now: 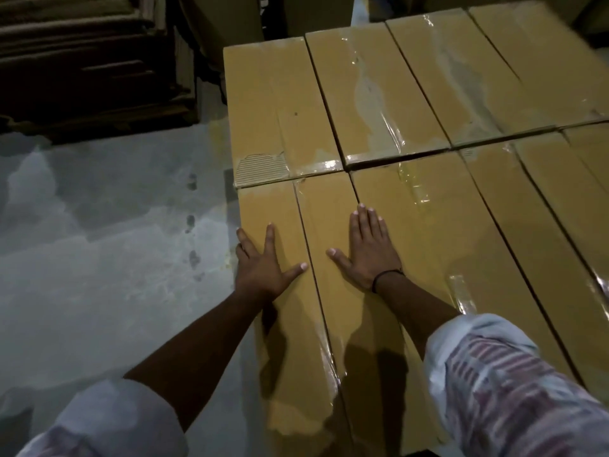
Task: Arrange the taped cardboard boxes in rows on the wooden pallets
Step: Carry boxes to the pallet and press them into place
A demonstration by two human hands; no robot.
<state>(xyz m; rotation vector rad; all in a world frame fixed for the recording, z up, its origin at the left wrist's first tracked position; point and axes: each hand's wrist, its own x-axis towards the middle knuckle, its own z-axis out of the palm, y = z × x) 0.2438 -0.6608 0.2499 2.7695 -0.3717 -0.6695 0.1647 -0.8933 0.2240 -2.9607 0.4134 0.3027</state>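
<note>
Long tan cardboard boxes sealed with clear tape lie side by side in two rows, a far row (375, 94) and a near row. My left hand (263, 262) lies flat with spread fingers on the leftmost near box (283, 324), its outer fingers over the box's left edge. My right hand (365, 249) presses flat on the neighbouring near box (333, 222), fingers straight. The far left box (276, 113) has a torn patch of bare corrugation at its near corner. No pallet shows under the boxes.
Grey concrete floor (99, 225) spreads to the left of the boxes. A dark stack of flattened cardboard (89, 61) stands at the back left. More boxes (560, 199) continue to the right edge of the view.
</note>
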